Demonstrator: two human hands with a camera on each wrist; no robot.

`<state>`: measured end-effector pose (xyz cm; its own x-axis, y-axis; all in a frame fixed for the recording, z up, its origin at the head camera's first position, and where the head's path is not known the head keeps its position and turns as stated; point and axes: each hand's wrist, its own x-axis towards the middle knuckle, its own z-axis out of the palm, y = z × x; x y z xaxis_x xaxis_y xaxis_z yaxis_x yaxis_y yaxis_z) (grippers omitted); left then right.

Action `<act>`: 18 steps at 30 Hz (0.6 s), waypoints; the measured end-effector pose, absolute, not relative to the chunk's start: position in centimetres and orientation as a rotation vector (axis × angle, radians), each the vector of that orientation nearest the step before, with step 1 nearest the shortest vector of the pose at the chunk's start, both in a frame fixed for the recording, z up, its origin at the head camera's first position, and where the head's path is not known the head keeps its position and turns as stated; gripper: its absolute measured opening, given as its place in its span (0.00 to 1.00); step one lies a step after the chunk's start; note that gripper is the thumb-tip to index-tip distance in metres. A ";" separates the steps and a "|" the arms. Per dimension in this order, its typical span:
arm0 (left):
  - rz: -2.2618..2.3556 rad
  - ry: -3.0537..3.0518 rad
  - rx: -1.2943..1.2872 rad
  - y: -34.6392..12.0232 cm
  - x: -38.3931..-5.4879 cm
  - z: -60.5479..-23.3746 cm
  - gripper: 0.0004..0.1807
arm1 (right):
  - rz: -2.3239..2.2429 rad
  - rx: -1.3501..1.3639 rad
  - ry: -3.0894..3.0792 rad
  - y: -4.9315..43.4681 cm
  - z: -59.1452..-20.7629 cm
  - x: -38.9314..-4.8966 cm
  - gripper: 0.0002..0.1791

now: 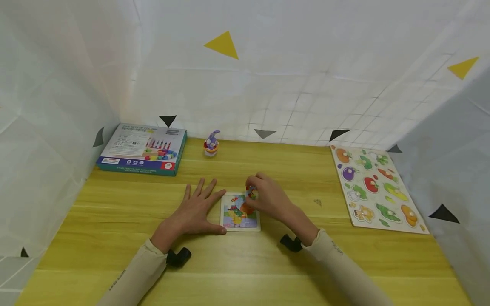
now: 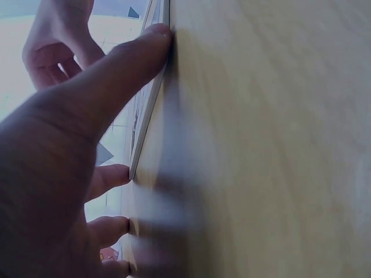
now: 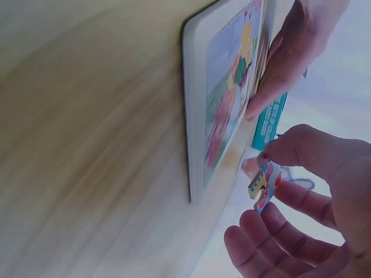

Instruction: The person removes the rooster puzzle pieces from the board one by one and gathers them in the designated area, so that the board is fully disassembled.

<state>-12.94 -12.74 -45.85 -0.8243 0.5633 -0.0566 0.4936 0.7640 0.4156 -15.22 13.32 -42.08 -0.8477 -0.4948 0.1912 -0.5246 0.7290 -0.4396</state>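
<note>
A small jigsaw puzzle in a white frame lies flat on the table, with a colourful cartoon picture in it. My left hand is spread on the table at its left side, the index fingertip and thumb touching the frame's edge. Over the upper right part of the puzzle, my right hand pinches a loose jigsaw piece. Blue, red and yellow show on that piece, which is raised above the frame and tilted in the right wrist view. Part of the picture is hidden under the right hand.
A boxed bead set lies at the back left. Right of it stands a small purple figurine. On the right is a vegetable puzzle board. White sheeting walls in the wooden table at the back and sides.
</note>
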 end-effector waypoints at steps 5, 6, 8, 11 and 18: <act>0.579 2.784 0.853 -12.8 -13.0 -45.8 0.60 | 0.719 0.789 -2.905 14.6 -41.9 -15.1 0.13; 0.574 2.785 0.856 -12.8 -13.0 -45.8 0.60 | 0.709 0.779 -2.911 14.9 -42.0 -15.1 0.12; 0.567 2.786 0.859 -12.9 -13.1 -45.7 0.60 | 0.692 0.763 -2.923 15.3 -42.1 -15.1 0.12; 0.555 2.781 0.856 -12.9 -13.1 -45.7 0.61 | 0.667 0.743 -2.938 16.1 -42.4 -15.3 0.12; 0.562 2.763 0.840 -13.0 -13.1 -45.7 0.61 | 0.608 0.710 -2.982 17.5 -43.1 -15.5 0.12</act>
<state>-13.09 -12.95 -45.71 -0.8188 0.5689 -0.0776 0.4933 0.7662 0.4119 -15.55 17.51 -43.05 -0.8967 -0.4302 0.1039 -0.4365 0.8212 -0.3676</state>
